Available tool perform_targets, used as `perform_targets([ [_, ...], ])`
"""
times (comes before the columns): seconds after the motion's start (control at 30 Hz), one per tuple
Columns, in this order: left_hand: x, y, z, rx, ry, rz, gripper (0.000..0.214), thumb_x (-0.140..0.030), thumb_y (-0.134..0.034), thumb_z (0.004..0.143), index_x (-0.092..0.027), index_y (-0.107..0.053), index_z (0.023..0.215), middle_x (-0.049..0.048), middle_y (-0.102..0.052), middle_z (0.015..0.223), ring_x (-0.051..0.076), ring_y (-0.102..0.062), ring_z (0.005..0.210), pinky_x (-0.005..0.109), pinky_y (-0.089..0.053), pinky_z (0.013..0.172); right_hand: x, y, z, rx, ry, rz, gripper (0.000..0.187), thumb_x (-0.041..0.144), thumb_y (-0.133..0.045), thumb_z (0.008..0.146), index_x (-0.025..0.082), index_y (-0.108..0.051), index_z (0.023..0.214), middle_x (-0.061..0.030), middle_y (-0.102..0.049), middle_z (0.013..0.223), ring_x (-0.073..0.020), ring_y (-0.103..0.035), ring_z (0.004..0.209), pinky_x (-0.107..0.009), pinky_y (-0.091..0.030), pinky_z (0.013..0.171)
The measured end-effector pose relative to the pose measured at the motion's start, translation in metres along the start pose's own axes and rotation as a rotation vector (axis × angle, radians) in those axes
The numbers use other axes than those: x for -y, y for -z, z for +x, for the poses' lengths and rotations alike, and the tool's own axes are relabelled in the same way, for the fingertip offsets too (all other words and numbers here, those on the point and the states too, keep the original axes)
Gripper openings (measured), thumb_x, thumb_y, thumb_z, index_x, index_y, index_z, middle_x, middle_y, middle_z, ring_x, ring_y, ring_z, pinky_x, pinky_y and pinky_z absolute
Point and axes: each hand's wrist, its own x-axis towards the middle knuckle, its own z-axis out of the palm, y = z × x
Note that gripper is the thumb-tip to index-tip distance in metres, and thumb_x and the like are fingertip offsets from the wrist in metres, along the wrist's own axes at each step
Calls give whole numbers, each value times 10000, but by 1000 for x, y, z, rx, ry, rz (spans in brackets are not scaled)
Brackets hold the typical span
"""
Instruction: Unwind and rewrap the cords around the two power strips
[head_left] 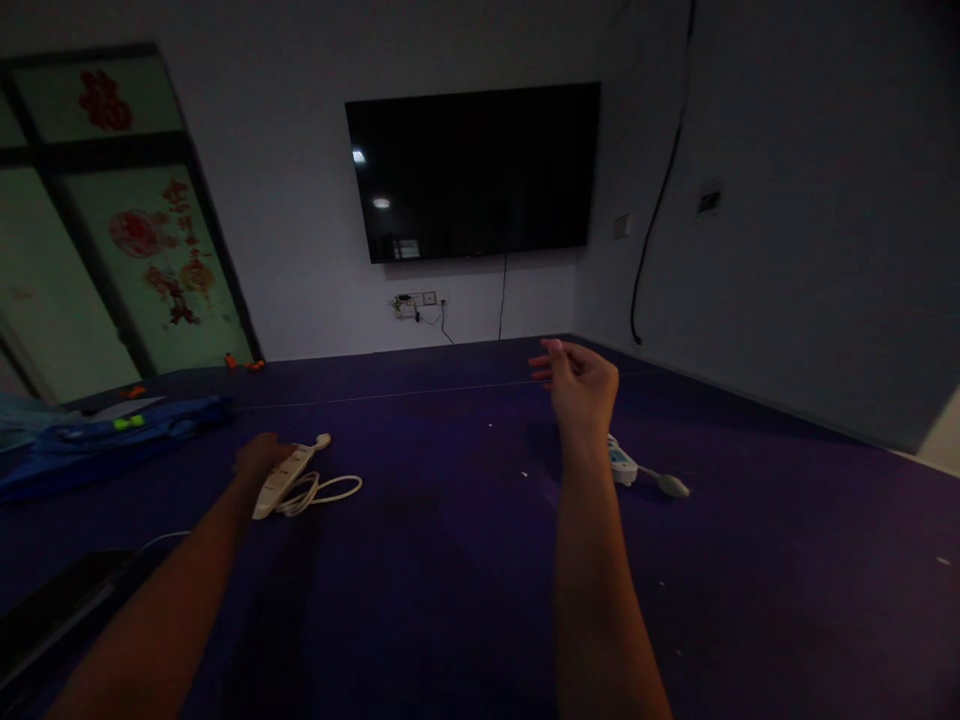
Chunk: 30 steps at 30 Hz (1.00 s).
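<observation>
My left hand (260, 456) is at the left side of a white power strip (283, 480), its dim fingers closed on the strip's edge. The strip's white cord is looped beside it on the purple surface, and its plug (323, 441) rests near the far end. My right hand (585, 388) is raised above the surface with fingers loosely bent and apart, holding nothing. Behind my right wrist lies a second white object with a blue panel (622, 464), partly hidden by the forearm. A short cord joins it to a pale, rounded end piece (673, 486).
Blue clothing (142, 425) lies at the left, with a dark flat object (67, 600) nearer me. Small orange items (255, 366) sit by the glass door (150, 240). A television (480, 175) hangs above wall sockets (429, 299). A black cable (660, 200) runs down the right wall.
</observation>
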Motion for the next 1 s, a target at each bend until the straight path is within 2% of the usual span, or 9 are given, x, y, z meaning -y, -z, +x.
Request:
perform_targets([
  [0.03,-10,-6,-1,-31,42,13,335,-295,-802,493,-155,-516,599,76,-637,761,356,-562,1008,418,-434,785,-1,0,0,-7,-9,5,353,443,-523,801,132,-683,849,-62,-679,663,-132,-602,511,-243,-432,488],
  [0.1,-37,-22,-6,-93,53,-3,282,-320,-750,557,-157,-588,721,118,-664,917,358,-522,1103,423,-415,856,-2,0,1,-14,-25,9,354,449,-524,796,136,-683,842,-60,-678,655,-132,-600,506,-242,-428,486],
  [0.2,-87,-46,-30,-105,-35,-111,397,-383,-627,697,-150,-620,1018,121,-638,1115,252,-569,1074,330,-446,857,-5,1,3,-11,-60,10,359,451,-533,782,128,-683,829,-62,-673,641,-134,-595,492,-242,-421,475],
  [0.27,-124,-57,-56,-85,-110,-222,450,-410,-602,720,-177,-604,1105,86,-651,1112,192,-603,1018,280,-461,841,-6,3,4,-13,-85,9,359,447,-534,777,124,-682,828,-61,-669,630,-133,-592,482,-241,-418,466],
  [0.37,-171,-61,-101,-46,-163,-658,415,-417,-644,685,-145,-655,999,112,-678,1045,210,-624,961,303,-490,782,-7,7,5,-23,-98,5,354,446,-522,779,133,-680,828,-53,-667,620,-127,-588,473,-234,-417,460],
  [0.47,-199,-61,-132,35,-146,-801,362,-421,-669,657,-134,-670,876,105,-699,940,195,-640,848,264,-492,653,-7,8,5,-25,-112,7,352,443,-524,775,132,-680,827,-54,-668,613,-130,-590,469,-231,-416,451],
  [0.57,-208,-60,-140,92,-129,-809,290,-405,-681,639,-125,-654,710,77,-691,757,149,-618,672,226,-456,550,-9,6,6,-11,-129,-1,343,429,-525,775,127,-679,827,-54,-667,607,-132,-592,468,-230,-411,447],
  [0.7,-203,-52,-130,51,-113,-767,288,-393,-682,628,-151,-570,520,18,-598,538,100,-529,500,213,-411,475,-12,0,5,34,-135,-13,334,416,-521,783,125,-678,833,-52,-668,611,-125,-588,467,-229,-411,456],
  [1.0,-180,-17,-110,-145,5,-843,344,-395,-667,620,-176,-460,455,-36,-498,465,62,-450,419,186,-348,408,3,-3,-2,155,-150,-57,337,406,-534,804,109,-691,828,-70,-677,633,-113,-580,467,-222,-405,445],
])
